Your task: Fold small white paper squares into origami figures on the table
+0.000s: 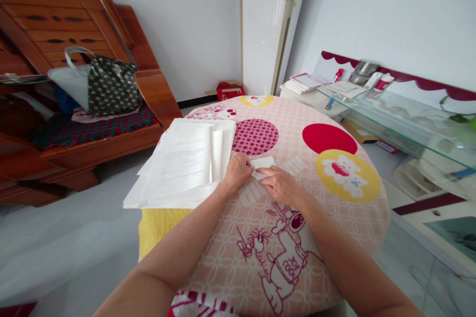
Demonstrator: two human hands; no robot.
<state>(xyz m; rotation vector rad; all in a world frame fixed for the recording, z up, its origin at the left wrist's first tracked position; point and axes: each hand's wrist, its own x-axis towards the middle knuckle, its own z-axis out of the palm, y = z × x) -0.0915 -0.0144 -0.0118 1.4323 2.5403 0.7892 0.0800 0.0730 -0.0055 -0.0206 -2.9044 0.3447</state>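
Note:
A small white piece of paper (pixel 263 162) lies on the patterned tablecloth (pixel 223 257), between my two hands. My left hand (pixel 238 172) has its fingers closed at the paper's left edge. From the other side, my right hand (pixel 279 185) grips the lower edge, its index finger laid along the paper; its thumb is partly hidden. Just left of my left hand is a stack of white sheets (pixel 178 161), the top ones printed with text. Pale, see-through strips (pixel 293 166) with faint marks lie on the cloth around my right hand.
A wooden bench (pixel 148 94) with a dark patterned bag (pixel 113 84) stands at left. Behind the round table are a tall white air conditioner (pixel 262 34) and a red bag (pixel 229 90). On the right, a glass-topped stand (pixel 409 124) holds cans, papers and a red tube.

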